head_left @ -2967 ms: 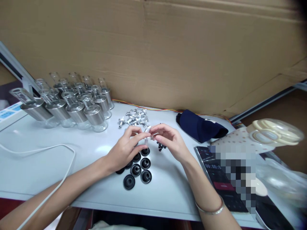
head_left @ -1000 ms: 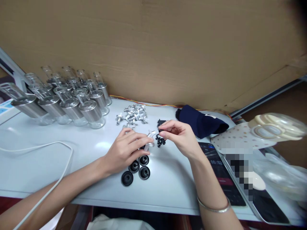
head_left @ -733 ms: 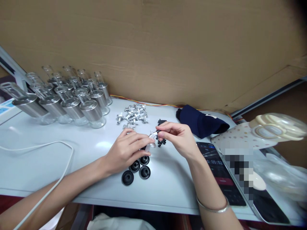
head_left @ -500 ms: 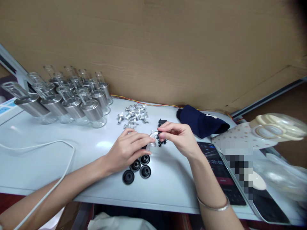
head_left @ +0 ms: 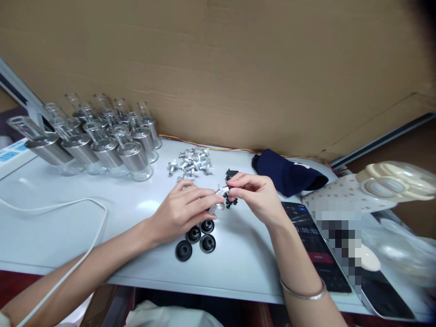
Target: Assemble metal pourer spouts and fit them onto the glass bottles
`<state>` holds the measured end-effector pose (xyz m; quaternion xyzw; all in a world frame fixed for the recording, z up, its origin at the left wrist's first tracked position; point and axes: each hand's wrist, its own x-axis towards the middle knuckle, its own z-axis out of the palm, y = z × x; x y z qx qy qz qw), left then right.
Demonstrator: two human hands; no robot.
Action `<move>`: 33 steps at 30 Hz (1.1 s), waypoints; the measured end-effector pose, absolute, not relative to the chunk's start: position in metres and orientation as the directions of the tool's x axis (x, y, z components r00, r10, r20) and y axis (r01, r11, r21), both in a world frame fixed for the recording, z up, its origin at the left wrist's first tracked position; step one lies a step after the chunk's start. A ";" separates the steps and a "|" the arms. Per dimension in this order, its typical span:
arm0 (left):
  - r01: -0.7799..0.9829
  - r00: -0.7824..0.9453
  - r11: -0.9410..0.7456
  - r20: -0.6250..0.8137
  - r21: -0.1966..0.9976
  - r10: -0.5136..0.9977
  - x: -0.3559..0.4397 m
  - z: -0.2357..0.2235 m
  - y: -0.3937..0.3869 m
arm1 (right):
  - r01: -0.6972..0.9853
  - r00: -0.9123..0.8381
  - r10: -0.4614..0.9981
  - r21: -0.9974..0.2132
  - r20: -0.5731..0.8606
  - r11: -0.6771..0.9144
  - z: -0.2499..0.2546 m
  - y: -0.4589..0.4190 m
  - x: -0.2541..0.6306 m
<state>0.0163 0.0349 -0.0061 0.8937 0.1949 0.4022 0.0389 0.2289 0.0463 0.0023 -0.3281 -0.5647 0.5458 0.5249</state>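
Note:
My left hand [head_left: 185, 206] is closed on a small silvery pourer spout [head_left: 220, 205] over the middle of the table. My right hand [head_left: 257, 195] pinches a small black piece [head_left: 230, 187] against the spout's thin end; whether it is seated there I cannot tell. Below my left fingers lie several round black caps [head_left: 207, 244], hollow side up. Behind my hands is a loose pile of silvery spouts [head_left: 195, 161]. Small black plugs [head_left: 232, 174] lie behind and under my right fingers, partly hidden by them.
Several glass bottles with steel sleeves [head_left: 131, 156] stand at the back left. A white cable [head_left: 102, 213] crosses the left side, over my forearm. On the right are a dark blue cap [head_left: 284, 170], a phone showing a timer [head_left: 316, 247], another phone [head_left: 388, 295] and plastic bags [head_left: 402, 245].
The view has shifted very slightly. Both hands keep nearly the same place and hold, with the black piece still at the spout's end.

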 end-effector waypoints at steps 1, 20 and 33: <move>0.318 0.591 -0.919 0.709 0.233 0.384 0.016 -0.006 0.035 | -0.201 -0.234 0.944 -0.962 0.232 0.186 0.002 0.046 0.228; 0.285 0.604 -0.916 0.689 0.282 0.400 0.016 -0.006 0.034 | -0.274 -0.268 0.938 -0.951 0.219 0.143 -0.001 0.045 0.228; 0.241 0.598 -0.924 0.705 0.296 0.382 0.017 -0.010 0.032 | -0.379 -0.644 0.764 -0.854 -0.032 -0.356 0.006 0.037 0.227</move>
